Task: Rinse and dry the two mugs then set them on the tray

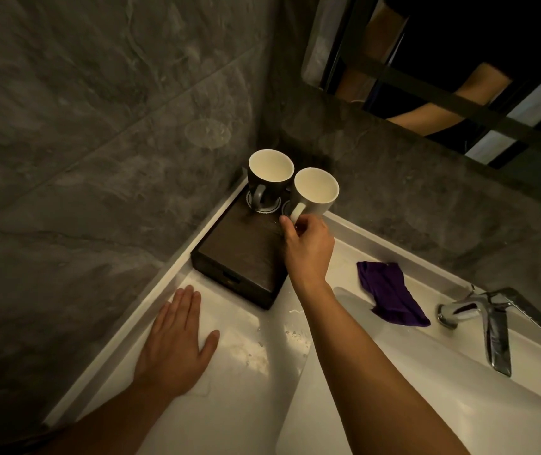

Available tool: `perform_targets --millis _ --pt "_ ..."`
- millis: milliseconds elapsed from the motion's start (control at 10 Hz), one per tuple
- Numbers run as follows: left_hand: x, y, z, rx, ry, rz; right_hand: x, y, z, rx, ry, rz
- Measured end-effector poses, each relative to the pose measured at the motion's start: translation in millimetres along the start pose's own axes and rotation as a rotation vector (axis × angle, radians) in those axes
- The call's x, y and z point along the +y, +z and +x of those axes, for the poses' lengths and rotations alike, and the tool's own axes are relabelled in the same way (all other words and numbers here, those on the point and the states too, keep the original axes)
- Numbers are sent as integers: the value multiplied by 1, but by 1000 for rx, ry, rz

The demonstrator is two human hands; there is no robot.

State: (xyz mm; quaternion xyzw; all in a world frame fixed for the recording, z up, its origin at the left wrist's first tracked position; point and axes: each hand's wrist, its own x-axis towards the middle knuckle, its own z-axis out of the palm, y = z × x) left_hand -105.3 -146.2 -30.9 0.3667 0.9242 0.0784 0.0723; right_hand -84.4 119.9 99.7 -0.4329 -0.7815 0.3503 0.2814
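Two stone-grey walls met in a corner above the white counter [262, 372], and the dark tray [246, 257] lay pushed into that corner, its long side running from the near end away toward the walls. To the right sat the basin [410, 389], with a chrome tap [489, 323] beyond it and a purple cloth [390, 293] draped over the basin's far rim.

Both mugs stood upright, mouths up, at the tray's far end. The dark mug [270, 178] rested on a round paper coaster [262, 205], handle toward the viewer. The pale mug [316, 192] was just beside it on the right — almost touching — directly beyond the right hand [308, 247], whose fingers were pinched on its handle. That hand was plainly the nearer; the left hand [177, 343] lay flat and spread on the counter, holding nothing, well short of the tray.

Whether the pale mug's base already sat on its own coaster, or hung just above, could not be told — fingers and mug hid the contact. Only an edge of that second coaster showed. Small water drops dotted the counter, and the mirror above was cut off.
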Motion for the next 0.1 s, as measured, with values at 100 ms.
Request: perform_targets --millis 100 --pt "4 -1 1 -7 -7 -29 10 -4 -14 19 32 -29"
